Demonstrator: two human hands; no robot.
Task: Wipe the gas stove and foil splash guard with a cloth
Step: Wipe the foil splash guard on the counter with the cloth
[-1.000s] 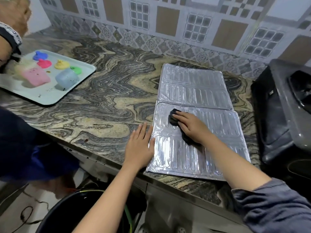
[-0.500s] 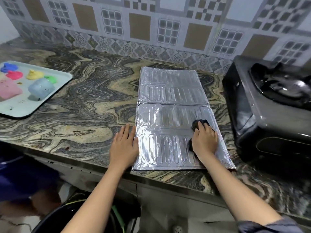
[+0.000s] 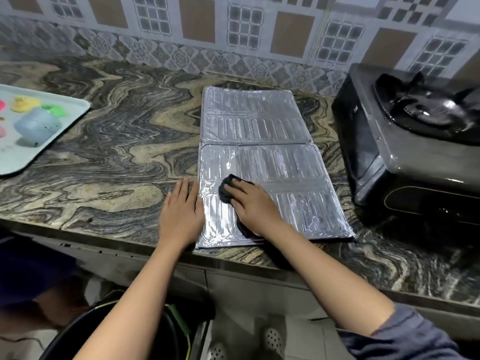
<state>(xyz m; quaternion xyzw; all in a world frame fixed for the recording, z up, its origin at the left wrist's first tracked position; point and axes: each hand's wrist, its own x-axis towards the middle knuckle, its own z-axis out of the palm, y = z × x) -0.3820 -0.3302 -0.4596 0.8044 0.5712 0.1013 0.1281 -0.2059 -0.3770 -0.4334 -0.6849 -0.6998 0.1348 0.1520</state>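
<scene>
The silver foil splash guard lies flat on the marbled counter, folded into panels. My right hand presses a dark cloth onto the near panel's left part. Flat beside it, my left hand rests with fingers spread on the counter, its edge touching the guard's left rim. The black gas stove stands at the right, apart from both hands.
A pale tray with coloured moulded shapes sits at the left edge of the counter. The tiled wall runs behind. Below the counter edge are a dark bucket and perforated sandals.
My right hand slid the cloth from the near panel's right side back to its left side. The left hand stayed by the guard's left edge. The camera view shifted.
</scene>
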